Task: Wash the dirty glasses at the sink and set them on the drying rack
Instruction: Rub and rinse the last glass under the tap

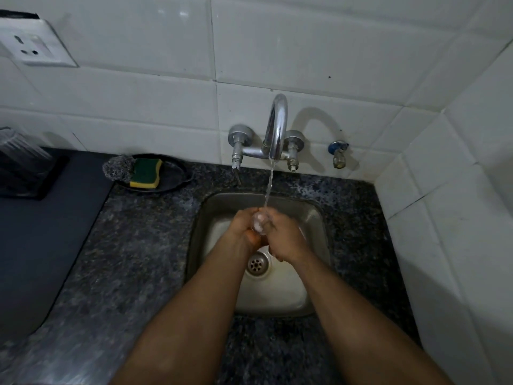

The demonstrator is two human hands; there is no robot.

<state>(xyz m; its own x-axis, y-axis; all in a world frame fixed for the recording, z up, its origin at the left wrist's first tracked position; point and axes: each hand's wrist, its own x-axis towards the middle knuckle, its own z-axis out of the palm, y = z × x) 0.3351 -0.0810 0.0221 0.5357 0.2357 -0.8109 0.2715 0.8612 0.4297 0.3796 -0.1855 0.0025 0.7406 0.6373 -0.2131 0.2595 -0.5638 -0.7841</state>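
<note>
Rinsing one glass under the tap, with the rack far off to my left.

I see the glass [260, 224] held over the sink [319, 218], between both hands and right under the water stream [268, 187] from the faucet [277, 126]. My left hand [244, 226] curls round its near-left side and my right hand [286, 237] wraps it from the right, so both are clasping it. Its long axis seems tipped toward me, though I cannot tell for sure, as fingers hide most of it. It looks clear, wet and blurred by water. The drying rack [25, 173] sits well apart on the left counter with an upturned glass [16, 145] on it, so I judge the left hand is nearer for the carry.
</note>
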